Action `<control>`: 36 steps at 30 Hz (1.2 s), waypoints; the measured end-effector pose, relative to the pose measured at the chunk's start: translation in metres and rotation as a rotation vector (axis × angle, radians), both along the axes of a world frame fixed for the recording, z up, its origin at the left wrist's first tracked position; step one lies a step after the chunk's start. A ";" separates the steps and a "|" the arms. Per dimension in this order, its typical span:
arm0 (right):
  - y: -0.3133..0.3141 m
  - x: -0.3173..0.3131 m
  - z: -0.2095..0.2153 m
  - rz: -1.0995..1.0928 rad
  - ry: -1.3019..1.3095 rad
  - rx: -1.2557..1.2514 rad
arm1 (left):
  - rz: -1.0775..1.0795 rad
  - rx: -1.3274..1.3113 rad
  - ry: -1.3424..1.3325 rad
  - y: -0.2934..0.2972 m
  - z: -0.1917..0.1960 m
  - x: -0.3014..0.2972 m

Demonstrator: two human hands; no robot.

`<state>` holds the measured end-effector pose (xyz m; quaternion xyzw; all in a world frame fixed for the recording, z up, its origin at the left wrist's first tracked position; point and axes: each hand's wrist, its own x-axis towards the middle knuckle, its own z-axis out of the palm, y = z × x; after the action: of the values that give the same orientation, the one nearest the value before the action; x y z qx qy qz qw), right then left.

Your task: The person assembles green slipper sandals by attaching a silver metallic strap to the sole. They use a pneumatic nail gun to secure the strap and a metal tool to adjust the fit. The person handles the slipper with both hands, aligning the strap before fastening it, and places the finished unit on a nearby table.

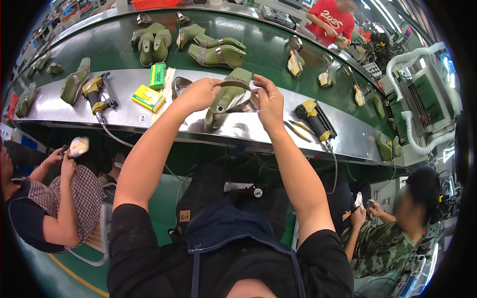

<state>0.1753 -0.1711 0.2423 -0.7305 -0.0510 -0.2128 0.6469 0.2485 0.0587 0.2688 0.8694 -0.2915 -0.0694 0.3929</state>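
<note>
A green shoe last (229, 98) is raised in front of me over the metal bench edge, tilted with its holed end toward me. Across it runs a dark, glittery shoe strap (233, 84). My left hand (200, 93) pinches the strap at its left side. At the other side, the thumb and fingers of my right hand (270, 102) close around the strap's right end; the exact grip is partly hidden. Below the raised last, a second green last (213, 119) shows partly at the bench edge. A loose strap loop (181, 85) lies beside my left wrist.
Yellow-black air staplers lie left (93, 94) and right (316, 120), with pliers (300, 130) beside the right one. A yellow box (148, 98) and green box (157, 76) stand left. Several lasts (217, 55) sit on the green belt (268, 54). Co-workers sit on both sides; another stands opposite.
</note>
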 end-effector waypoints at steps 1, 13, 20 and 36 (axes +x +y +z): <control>0.003 -0.005 0.005 -0.020 0.012 0.005 | -0.014 -0.007 0.082 -0.002 -0.001 0.003; 0.073 -0.059 -0.041 -0.115 -0.306 -0.592 | -0.034 -0.189 0.303 0.006 -0.043 -0.006; 0.096 -0.033 -0.061 -0.332 -0.184 -0.383 | -0.029 -0.374 0.518 0.002 -0.060 -0.008; -0.039 -0.150 0.002 0.326 0.372 0.534 | -0.229 -0.041 -0.481 -0.029 0.000 -0.141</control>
<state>0.0249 -0.2098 0.2446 -0.5444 0.0091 0.0241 0.8384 0.1071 0.0293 0.2683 0.8141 -0.4744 0.1013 0.3193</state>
